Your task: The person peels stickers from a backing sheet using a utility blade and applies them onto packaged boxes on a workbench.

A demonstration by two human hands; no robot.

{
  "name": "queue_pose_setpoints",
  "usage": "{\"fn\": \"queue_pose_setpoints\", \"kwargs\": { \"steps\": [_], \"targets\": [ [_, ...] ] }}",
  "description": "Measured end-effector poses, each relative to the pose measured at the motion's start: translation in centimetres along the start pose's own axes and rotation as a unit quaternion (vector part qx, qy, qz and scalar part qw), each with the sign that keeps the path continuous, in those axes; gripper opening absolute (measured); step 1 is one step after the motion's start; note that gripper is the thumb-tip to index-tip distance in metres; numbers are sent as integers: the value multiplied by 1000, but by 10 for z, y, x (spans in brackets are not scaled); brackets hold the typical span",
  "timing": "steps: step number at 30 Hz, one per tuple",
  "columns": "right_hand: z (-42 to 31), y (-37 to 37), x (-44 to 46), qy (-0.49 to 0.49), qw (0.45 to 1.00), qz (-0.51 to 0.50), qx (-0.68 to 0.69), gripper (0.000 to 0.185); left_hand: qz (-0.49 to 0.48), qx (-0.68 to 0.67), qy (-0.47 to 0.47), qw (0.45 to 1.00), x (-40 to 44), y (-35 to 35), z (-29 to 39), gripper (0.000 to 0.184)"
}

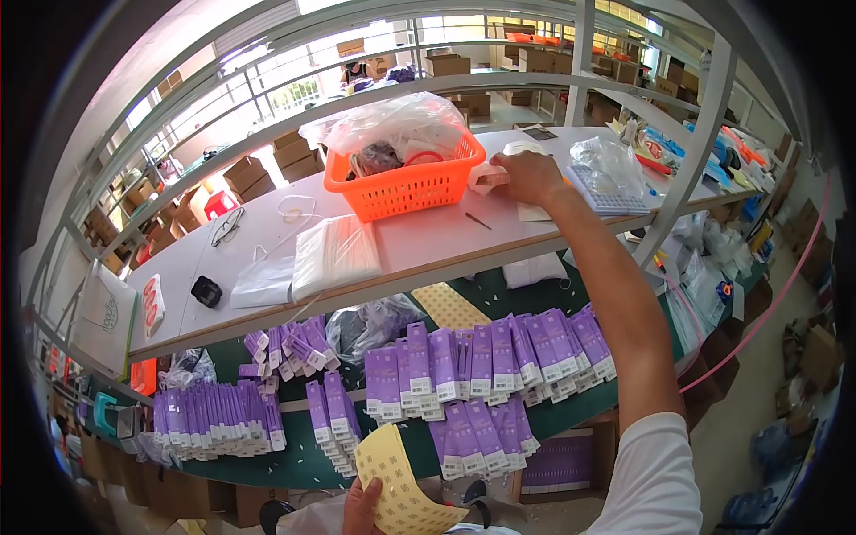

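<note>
My left hand [361,506] grips a yellow sheet [397,486] printed with rows of small marks, at the bottom centre. Up on the white shelf, my right hand [526,176] is closed around something whitish, just right of an orange basket [415,185]; what it holds is too small to name. The basket has clear plastic and dark items inside. Below the shelf, rows of purple and white packages [481,357] lie on the green table [299,468]. Another yellow patterned sheet [450,305] lies behind them.
On the shelf [419,259] are white plastic bags [334,254], a black object [206,291], glasses [228,226] and a blue tray [606,189] under clear plastic. A white upright post [691,147] stands right of my right arm. Crumpled plastic [370,328] lies under the shelf.
</note>
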State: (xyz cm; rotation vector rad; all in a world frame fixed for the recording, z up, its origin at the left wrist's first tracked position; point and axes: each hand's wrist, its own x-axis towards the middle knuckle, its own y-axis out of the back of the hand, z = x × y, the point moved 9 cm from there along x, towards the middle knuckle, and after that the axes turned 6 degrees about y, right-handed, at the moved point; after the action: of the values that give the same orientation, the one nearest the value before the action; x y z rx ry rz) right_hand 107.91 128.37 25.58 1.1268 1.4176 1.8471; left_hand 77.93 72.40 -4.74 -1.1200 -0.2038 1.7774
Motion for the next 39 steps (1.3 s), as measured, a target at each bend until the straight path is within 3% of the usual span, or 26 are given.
{"fn": "queue_pose_setpoints", "kwargs": {
  "steps": [3, 5, 9, 11, 15, 18, 19, 20, 22, 24, 27, 30, 33, 35, 36, 37, 38, 39],
  "targets": [
    [7, -8, 5, 57, 995, 61, -59, 38, 20, -6, -11, 1000, -7, -6, 9, 36],
    [20, 0, 0, 39, 994, 103, 27, 34, 12, -13, -13, 1000, -7, 1, 9, 36],
    [62, 20, -2, -21, 973, 209, 94, 30, 12, -28, -8, 999, -7, 4, 7, 37],
    [100, 21, -7, -126, 950, 239, 155, 28, 21, -14, -2, 1000, -7, 0, 5, 37],
    [89, 51, -21, -140, 943, 291, 74, 32, -8, -31, 16, 999, -10, -20, 10, 36],
    [56, 38, -16, -68, 976, 205, -16, 37, -5, 7, -2, 1000, 5, 9, -2, 36],
    [59, 1, -4, -78, 995, 46, -42, 44, -3, 9, -3, 1000, 7, 15, -4, 35],
    [57, -29, 1, 8, 998, 62, -15, 47, -2, 12, -4, 1000, 8, 19, -5, 35],
    [40, -24, -11, 65, 995, 56, 57, 55, 0, 12, -4, 1000, 5, 12, -4, 34],
    [38, -9, -16, 10, 989, 17, 145, 62, 5, 5, -6, 1000, -2, 4, -3, 34],
    [31, 0, -26, 23, 993, 11, 112, 69, -4, 4, -11, 1000, -4, 8, -5, 34],
    [23, 22, -45, 23, 984, 112, 137, 61, -13, -5, -4, 1000, -13, -3, -8, 35],
    [-4, 56, -96, -12, 961, 265, 79, 49, -27, 0, 2, 1000, -8, 6, -18, 37],
    [-48, 53, -156, -55, 937, 254, 233, 32, -17, -15, -34, 999, -10, 0, -17, 42],
    [-89, 50, -199, -21, 934, 276, 227, 25, -6, -25, -54, 998, -11, -5, -16, 44],
    [-121, 3, -230, -53, 894, 140, 422, 22, 7, -27, -63, 998, -10, -7, -16, 47],
    [-169, -35, -270, 12, 858, 117, 501, 22, 29, -32, -74, 996, -10, -8, -15, 49],
    [-220, -71, -317, -71, 796, -38, 600, 24, 47, 6, -87, 995, -12, -15, -12, 50]
  ]
}}
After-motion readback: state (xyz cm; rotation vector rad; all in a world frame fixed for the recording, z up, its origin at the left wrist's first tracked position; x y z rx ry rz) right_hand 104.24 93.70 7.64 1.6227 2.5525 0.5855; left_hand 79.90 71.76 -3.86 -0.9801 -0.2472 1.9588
